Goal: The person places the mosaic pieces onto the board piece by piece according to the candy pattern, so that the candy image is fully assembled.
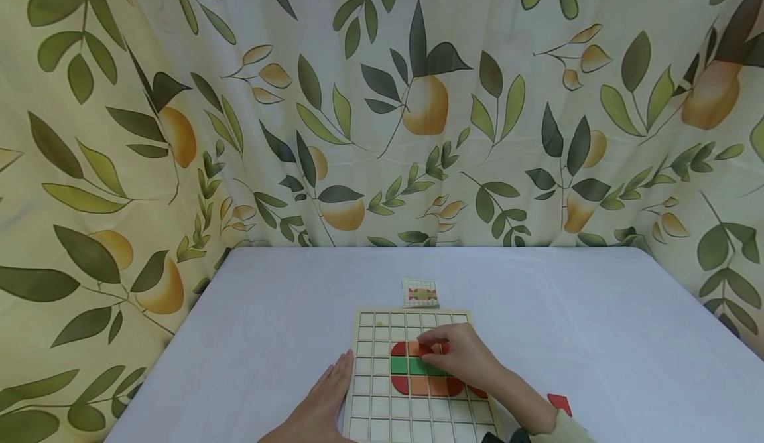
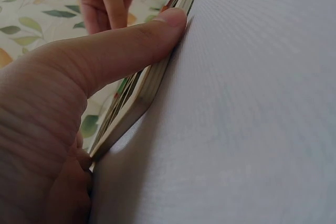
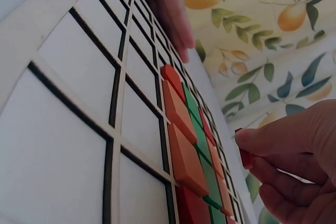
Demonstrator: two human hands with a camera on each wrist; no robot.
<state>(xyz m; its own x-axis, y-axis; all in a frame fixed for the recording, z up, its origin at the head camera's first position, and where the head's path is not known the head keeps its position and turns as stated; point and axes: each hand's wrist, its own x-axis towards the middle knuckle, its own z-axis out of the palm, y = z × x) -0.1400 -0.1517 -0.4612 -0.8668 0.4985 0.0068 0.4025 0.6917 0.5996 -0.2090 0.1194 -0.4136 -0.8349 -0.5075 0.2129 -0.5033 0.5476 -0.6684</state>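
My right hand (image 1: 462, 357) pinches a small red tile (image 3: 245, 157) between thumb and fingertips, just above the gridded wooden board (image 1: 379, 408). On that board, red, orange and green tiles fill neighbouring cells in three rows. The green tiles (image 1: 399, 365) make up the middle row, and orange tiles (image 3: 188, 165) lie in the row nearest me with rounded red ones at its ends. My left hand (image 1: 325, 400) lies along the board's left side with straight fingers. Its thumb (image 2: 142, 43) rests on the board's edge in the left wrist view.
A small pattern card (image 1: 420, 293) lies just beyond the board's far edge. Another red tile (image 1: 560, 403) is on the white table (image 1: 268, 310), right of my right forearm. One more red piece (image 1: 478, 392) shows at the board's right side, partly behind the wrist. A leaf-and-fruit curtain (image 1: 382, 164) hangs behind.
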